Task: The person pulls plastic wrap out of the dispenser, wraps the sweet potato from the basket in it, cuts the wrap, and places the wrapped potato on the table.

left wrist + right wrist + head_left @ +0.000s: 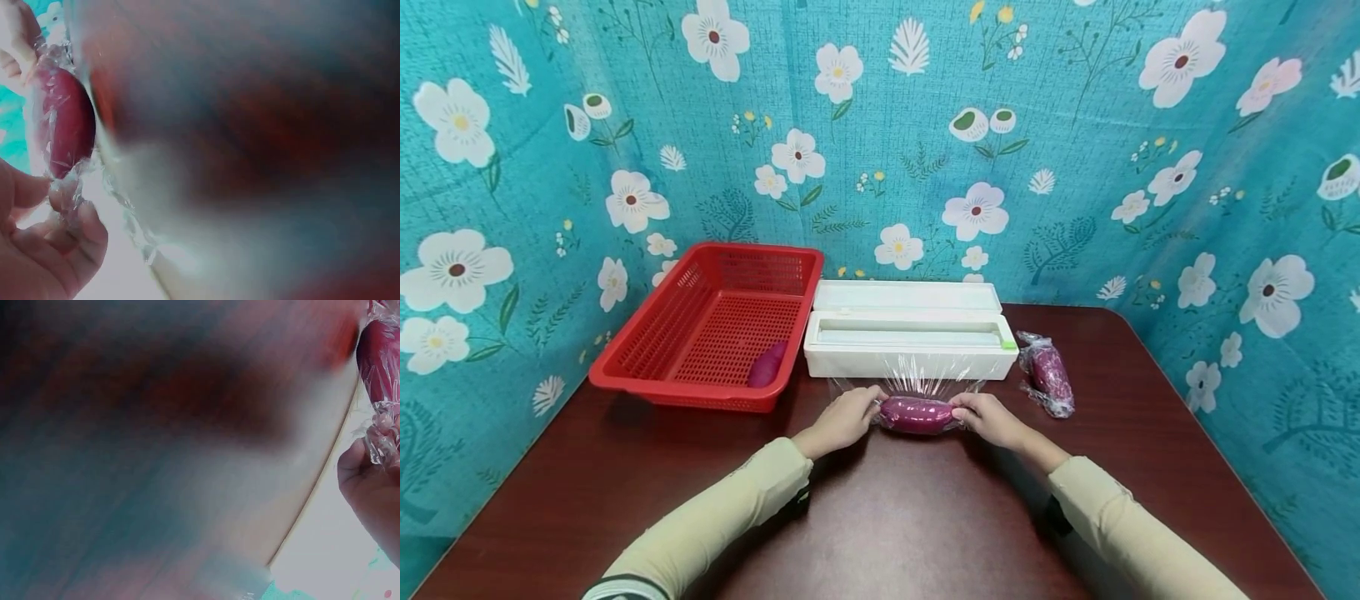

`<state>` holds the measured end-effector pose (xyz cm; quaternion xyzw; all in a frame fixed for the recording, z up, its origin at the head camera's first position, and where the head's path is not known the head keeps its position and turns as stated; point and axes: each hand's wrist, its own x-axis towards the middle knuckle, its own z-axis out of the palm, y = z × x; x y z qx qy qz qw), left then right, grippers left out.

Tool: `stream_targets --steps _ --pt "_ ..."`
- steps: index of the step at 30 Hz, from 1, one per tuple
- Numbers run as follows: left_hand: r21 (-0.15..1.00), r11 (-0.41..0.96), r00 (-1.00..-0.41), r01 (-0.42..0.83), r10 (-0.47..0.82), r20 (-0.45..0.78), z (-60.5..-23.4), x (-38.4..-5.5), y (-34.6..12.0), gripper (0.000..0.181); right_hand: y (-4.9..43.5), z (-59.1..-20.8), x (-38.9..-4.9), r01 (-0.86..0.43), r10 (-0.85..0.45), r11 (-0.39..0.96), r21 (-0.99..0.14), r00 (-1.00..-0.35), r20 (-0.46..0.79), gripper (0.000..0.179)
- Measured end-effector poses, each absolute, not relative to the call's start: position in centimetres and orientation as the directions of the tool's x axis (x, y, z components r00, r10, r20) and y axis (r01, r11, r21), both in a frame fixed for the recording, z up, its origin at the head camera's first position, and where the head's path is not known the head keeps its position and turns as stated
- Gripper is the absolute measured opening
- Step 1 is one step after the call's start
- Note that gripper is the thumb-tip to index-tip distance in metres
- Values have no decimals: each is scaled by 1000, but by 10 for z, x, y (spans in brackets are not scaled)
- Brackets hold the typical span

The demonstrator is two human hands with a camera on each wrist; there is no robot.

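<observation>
Yam (916, 415): right between my two hands, on the near side of the box (910, 364), sheathed in clear film (917, 385) that stretches back to the box; whether it touches the table (887, 517) I can't tell.
Long axis: sideways, from one hand to the other, roughly along the box's front.
Left hand (848, 417): pinching bunched film at the left end.
Right hand (992, 418): pinching film at the right end.
Nearer hand: neither; I have one at each tip.
Wrapped yam (1051, 377): beyond my right hand, beside the box.
Basket (685, 392): off to the left, bare yam (767, 365) inside.
</observation>
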<state>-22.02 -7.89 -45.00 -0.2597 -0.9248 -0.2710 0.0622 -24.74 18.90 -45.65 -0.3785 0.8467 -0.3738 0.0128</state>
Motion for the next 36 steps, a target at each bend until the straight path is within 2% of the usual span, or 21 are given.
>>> stream_targets --steps 3,8,13,17,22,29,36 --pt "391 744 -839 542 455 298 -447 -220 -78 22 188 -455 -251 -550 -632 462 -696 -755 177 12" --pt "329 755 -822 568 501 270 -444 -221 -77 51 186 -449 -252 -403 -599 440 -802 -797 72 16" --pt "246 775 -804 583 506 312 -443 -224 -74 37 177 -428 -241 -385 -580 411 -826 -810 89 15" --pt "203 786 -790 584 494 362 -442 -227 -73 27 171 -418 -235 -380 -518 416 -826 -846 129 14" --pt "261 763 -787 591 475 392 -445 -232 -75 28 171 -424 -238 -365 -435 378 -851 -881 185 19" --pt "336 783 -841 523 410 354 -444 -237 -77 26 176 -451 -256 -495 -486 414 -764 -830 274 35" --pt "435 746 -859 504 379 344 -441 -238 -73 37 177 -447 -263 -561 -478 478 -676 -812 336 10"
